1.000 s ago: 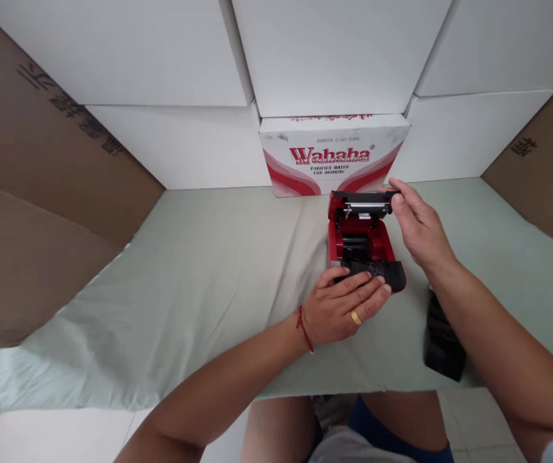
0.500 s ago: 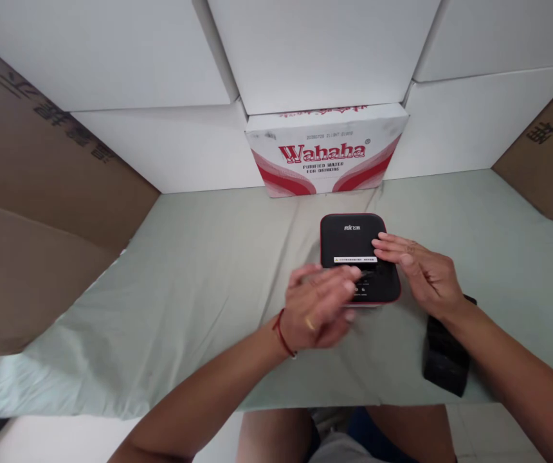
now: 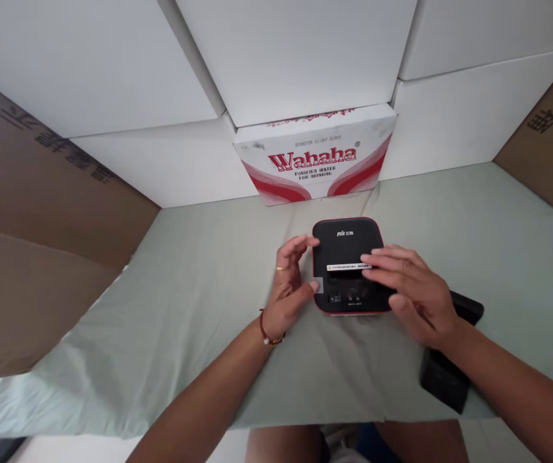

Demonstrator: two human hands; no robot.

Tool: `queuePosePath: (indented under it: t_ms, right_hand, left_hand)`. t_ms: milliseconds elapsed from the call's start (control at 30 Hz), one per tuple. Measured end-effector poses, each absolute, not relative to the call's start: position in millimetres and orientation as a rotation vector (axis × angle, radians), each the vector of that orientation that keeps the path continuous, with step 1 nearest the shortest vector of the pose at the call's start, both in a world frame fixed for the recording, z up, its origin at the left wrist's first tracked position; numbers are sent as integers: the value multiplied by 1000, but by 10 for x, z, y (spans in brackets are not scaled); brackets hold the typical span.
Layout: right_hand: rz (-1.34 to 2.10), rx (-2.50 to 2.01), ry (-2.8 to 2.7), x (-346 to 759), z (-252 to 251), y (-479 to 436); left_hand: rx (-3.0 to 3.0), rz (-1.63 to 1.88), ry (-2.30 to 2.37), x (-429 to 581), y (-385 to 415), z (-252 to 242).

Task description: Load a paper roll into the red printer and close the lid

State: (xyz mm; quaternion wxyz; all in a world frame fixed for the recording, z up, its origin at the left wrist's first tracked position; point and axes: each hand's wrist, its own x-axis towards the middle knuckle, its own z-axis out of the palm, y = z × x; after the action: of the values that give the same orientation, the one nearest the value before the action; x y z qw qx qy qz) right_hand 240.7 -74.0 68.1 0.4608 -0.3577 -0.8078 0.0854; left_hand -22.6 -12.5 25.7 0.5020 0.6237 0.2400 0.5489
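A black device (image 3: 346, 247) with rounded corners and a red edge lies on the green cloth. Its top bears a white label strip (image 3: 344, 267), a dark recess and small icons. My left hand (image 3: 292, 276) is at the device's left side, thumb and fingers apart, the thumb at a small pale patch on the edge. Over the right part of the device, my right hand (image 3: 414, 289) has its fingers spread, with fingertips near the right end of the label. Partly beneath my right wrist and forearm sits a black object (image 3: 445, 379).
Behind the device, a red and white Wahaha box (image 3: 319, 161) stands against white boxes (image 3: 161, 161). Brown cartons flank the cloth-covered table (image 3: 199, 257) at left (image 3: 54, 270) and right (image 3: 546, 141). The table's front edge is near my legs.
My left hand has moved left off the device's top to its left side, uncovering the recess. My right hand has shifted over the device's right part. The view has tilted slightly.
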Motion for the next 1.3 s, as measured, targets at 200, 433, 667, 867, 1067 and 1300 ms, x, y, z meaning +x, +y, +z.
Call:
queuePosePath:
  t_ms: [200, 433, 667, 867, 1067, 1300]
  right_hand:
    - [-22, -729, -2103, 2367, 774, -862]
    - [-15, -674, -2141, 2422, 787, -838]
    - [227, -791, -2235, 2425, 1149, -809]
    - [339, -1701, -2470, 2101, 1613, -348]
    - [195, -2131, -2774, 1716, 1534, 43]
    - [176, -2161, -2726, 1719, 1450, 35]
  left_hand:
    - [1247, 1062, 549, -178, -59, 207]
    - [1159, 1026, 528, -77, -139, 200]
    - [1244, 1058, 561, -62, -85, 97]
    - [1211, 1062, 514, -65, -57, 59]
    - [1147, 1070, 485, -64, -56, 72]
    - [1006, 1155, 563, -16, -47, 81]
